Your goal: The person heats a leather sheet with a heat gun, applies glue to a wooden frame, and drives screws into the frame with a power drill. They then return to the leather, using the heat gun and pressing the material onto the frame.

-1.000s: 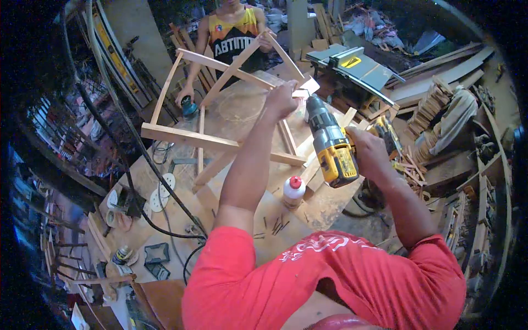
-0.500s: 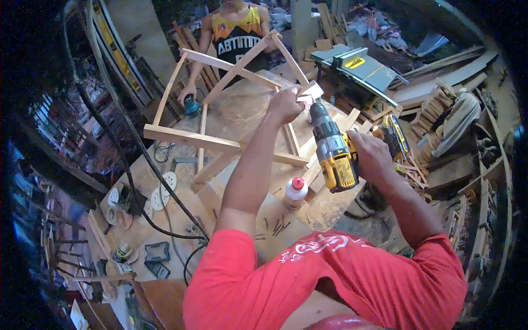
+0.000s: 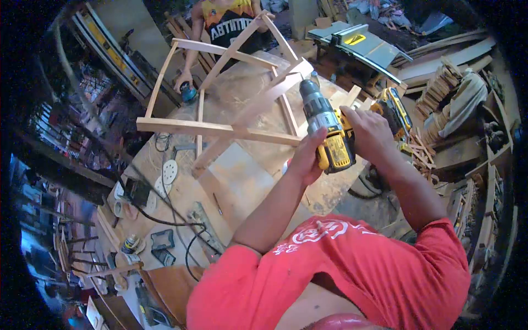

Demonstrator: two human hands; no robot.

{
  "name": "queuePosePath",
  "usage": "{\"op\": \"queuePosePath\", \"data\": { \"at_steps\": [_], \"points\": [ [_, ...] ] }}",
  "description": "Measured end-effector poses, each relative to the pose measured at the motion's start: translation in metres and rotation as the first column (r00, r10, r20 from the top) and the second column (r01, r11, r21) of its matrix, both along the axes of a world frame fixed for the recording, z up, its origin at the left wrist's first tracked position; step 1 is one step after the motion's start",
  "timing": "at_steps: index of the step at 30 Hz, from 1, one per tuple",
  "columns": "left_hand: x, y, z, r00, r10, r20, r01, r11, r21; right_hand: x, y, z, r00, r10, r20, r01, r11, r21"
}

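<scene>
A yellow and black cordless drill (image 3: pixel 336 151) is gripped by its handle in my right hand (image 3: pixel 369 132). My left hand (image 3: pixel 308 158) wraps the near side of the drill's body, thumb up along the housing. The drill's chuck (image 3: pixel 309 88) points away from me, its tip right at the corner of a light wooden frame (image 3: pixel 217 129) standing on the workbench (image 3: pixel 242 107). Behind my left hand, a white bottle (image 3: pixel 286 164) is mostly hidden.
Across the bench a person in a jersey (image 3: pixel 230 30) has a hand on a teal sander (image 3: pixel 188 92). Sanding discs (image 3: pixel 169 171), cables and a black case (image 3: pixel 163 240) lie at the left. A table saw (image 3: pixel 357 47) and a second yellow tool (image 3: pixel 395 113) are to the right.
My left hand has left the frame's upper corner and come down onto the drill's body. My right hand keeps hold of the drill. The view has shifted slightly.
</scene>
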State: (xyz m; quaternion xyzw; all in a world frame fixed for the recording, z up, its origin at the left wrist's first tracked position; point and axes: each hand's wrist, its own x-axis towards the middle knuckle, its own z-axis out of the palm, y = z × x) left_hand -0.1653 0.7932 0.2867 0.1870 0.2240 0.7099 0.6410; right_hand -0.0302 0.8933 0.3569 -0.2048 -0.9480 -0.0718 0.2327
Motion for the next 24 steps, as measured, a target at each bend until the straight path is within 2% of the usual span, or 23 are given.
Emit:
{"op": "queuePosePath", "data": {
  "at_steps": [1,5,7,14,18,19,20,21,22,24],
  "points": [
    [-0.001,0.000,0.003,0.999,-0.035,-0.016,0.035,0.999,-0.010,0.000,0.000,-0.001,1.000,0.003,-0.001,-0.003,1.000,-0.005],
    [0.005,0.003,0.006,1.000,-0.006,0.015,0.006,1.000,0.007,0.002,0.003,0.000,1.000,0.008,-0.009,-0.008,1.000,0.001],
    [0.009,0.004,0.003,0.995,0.016,0.102,-0.018,1.000,0.025,0.003,0.002,-0.001,1.000,0.003,-0.016,-0.003,1.000,-0.010],
    [0.011,0.006,0.002,0.992,0.114,0.050,-0.115,0.993,0.021,0.002,0.004,-0.002,1.000,0.008,-0.002,-0.008,1.000,-0.008],
    [-0.003,0.005,0.000,0.998,0.065,-0.006,-0.065,0.998,-0.011,0.002,0.005,-0.001,1.000,-0.010,0.014,0.011,0.999,-0.038],
    [-0.017,0.007,-0.002,0.873,0.207,-0.441,-0.238,0.971,-0.016,0.002,0.004,0.000,1.000,-0.013,0.012,0.013,0.999,-0.038],
    [-0.033,0.010,-0.003,0.554,0.282,-0.783,-0.390,0.919,0.056,0.002,0.004,0.002,1.000,0.008,-0.002,-0.008,1.000,-0.014],
    [-0.054,0.018,0.000,0.287,0.458,-0.841,-0.521,0.812,0.263,0.001,0.004,0.003,0.999,0.030,-0.017,-0.030,0.999,0.010],
    [-0.079,0.032,0.006,-0.012,0.578,-0.816,-0.578,0.662,0.478,0.001,0.005,0.003,0.999,0.031,-0.017,-0.031,1.000,0.007],
    [-0.128,0.068,0.028,-0.098,0.646,-0.757,-0.559,0.594,0.579,-0.001,0.005,0.002,1.000,0.006,0.013,-0.006,1.000,0.010]
  ]
}}
